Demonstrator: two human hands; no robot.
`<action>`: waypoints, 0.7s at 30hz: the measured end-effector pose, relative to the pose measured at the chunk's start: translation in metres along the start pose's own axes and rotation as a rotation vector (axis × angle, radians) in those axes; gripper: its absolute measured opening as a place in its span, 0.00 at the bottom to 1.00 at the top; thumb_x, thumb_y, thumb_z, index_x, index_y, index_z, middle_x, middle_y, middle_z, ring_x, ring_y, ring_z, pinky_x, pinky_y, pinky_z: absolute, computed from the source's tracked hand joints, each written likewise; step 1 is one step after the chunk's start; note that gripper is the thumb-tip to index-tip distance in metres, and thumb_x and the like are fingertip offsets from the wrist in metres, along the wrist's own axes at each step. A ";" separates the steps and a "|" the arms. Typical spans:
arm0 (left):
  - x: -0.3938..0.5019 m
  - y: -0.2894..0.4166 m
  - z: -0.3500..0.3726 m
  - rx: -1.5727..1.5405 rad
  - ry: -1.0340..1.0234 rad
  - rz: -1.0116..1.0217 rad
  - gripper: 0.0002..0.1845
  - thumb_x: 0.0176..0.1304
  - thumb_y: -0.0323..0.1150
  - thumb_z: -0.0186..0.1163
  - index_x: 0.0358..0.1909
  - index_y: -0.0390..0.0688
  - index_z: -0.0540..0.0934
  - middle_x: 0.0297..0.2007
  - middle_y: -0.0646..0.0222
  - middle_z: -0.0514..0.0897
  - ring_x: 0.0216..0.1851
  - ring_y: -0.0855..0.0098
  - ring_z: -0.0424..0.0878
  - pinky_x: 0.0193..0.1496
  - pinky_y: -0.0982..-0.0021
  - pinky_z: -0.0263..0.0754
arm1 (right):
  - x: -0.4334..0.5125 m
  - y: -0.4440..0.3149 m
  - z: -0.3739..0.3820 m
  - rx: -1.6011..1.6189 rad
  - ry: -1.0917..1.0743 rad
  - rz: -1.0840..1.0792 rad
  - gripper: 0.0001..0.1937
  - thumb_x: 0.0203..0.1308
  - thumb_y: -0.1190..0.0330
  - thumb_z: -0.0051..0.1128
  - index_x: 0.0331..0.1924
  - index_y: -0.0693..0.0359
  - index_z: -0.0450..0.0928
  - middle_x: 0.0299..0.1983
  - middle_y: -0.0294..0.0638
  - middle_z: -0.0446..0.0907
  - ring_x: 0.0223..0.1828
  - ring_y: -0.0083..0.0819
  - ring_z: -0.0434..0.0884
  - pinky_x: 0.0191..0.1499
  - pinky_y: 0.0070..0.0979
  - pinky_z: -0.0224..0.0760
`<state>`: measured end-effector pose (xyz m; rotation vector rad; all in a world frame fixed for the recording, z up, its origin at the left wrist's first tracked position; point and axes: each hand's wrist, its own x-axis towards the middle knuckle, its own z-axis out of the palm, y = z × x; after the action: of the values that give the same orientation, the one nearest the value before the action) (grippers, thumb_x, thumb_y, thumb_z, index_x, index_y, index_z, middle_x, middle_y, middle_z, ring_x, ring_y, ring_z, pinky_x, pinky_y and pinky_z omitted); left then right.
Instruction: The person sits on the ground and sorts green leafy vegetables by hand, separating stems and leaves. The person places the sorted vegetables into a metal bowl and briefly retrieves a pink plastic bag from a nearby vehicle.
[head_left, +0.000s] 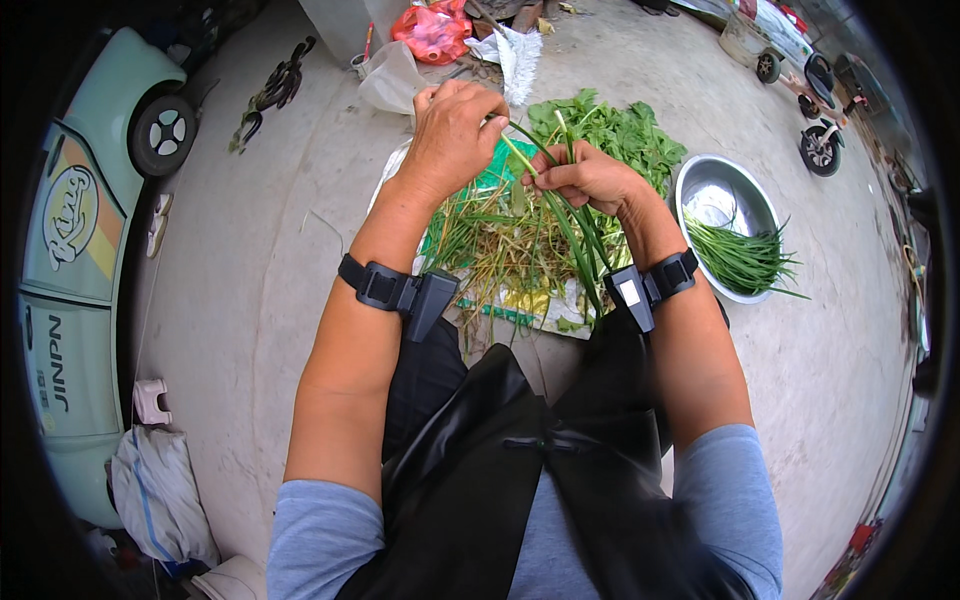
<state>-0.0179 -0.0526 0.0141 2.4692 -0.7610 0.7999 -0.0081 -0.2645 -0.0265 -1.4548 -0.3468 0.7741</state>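
My right hand (589, 180) grips several thin scallions (581, 225), their green leaves hanging down towards my knees. At the white end of one stalk, the thumb and fingers of my left hand (457, 135) are pinched together, up and to the left of my right hand. Below both hands, trimmed scallion leaves and dry yellowed scraps (517, 240) lie heaped on a green and white plastic sack (499, 169). A pile of broad leafy greens (622, 131) is just beyond my right hand. To the right, a metal basin (724, 176) holds a bunch of scallions (739, 255), tips over its rim.
At the left stands a pale green vehicle (82, 300) bearing writing, with a white sack (161, 487) and a small pink stool (152, 401) near it. Ahead are a red plastic bag (433, 31) and a concrete pillar (349, 30). A child's ride-on bike (821, 112) stands far right.
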 end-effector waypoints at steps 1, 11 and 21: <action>-0.001 0.000 -0.002 0.023 -0.030 -0.006 0.05 0.55 0.34 0.61 0.31 0.45 0.80 0.36 0.70 0.80 0.48 0.64 0.73 0.54 0.58 0.57 | 0.000 0.001 0.000 -0.008 -0.016 0.007 0.07 0.55 0.72 0.56 0.36 0.65 0.77 0.29 0.34 0.79 0.13 0.10 0.58 0.15 0.12 0.45; -0.009 -0.004 0.000 -0.018 -0.217 0.034 0.07 0.55 0.33 0.58 0.34 0.43 0.79 0.42 0.65 0.77 0.49 0.60 0.72 0.54 0.58 0.61 | -0.002 -0.002 0.007 -0.008 -0.097 0.116 0.15 0.66 0.63 0.45 0.38 0.68 0.78 0.24 0.29 0.72 0.12 0.10 0.57 0.14 0.11 0.45; 0.000 -0.048 0.010 -0.635 0.356 -0.469 0.08 0.54 0.33 0.62 0.34 0.44 0.85 0.45 0.61 0.78 0.49 0.64 0.76 0.55 0.69 0.68 | 0.004 0.006 -0.011 0.281 -0.073 -0.230 0.15 0.70 0.61 0.41 0.30 0.61 0.72 0.22 0.28 0.69 0.13 0.11 0.56 0.15 0.09 0.48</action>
<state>0.0155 -0.0218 -0.0042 1.7616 -0.2288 0.6583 0.0003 -0.2700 -0.0349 -1.1036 -0.4345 0.6606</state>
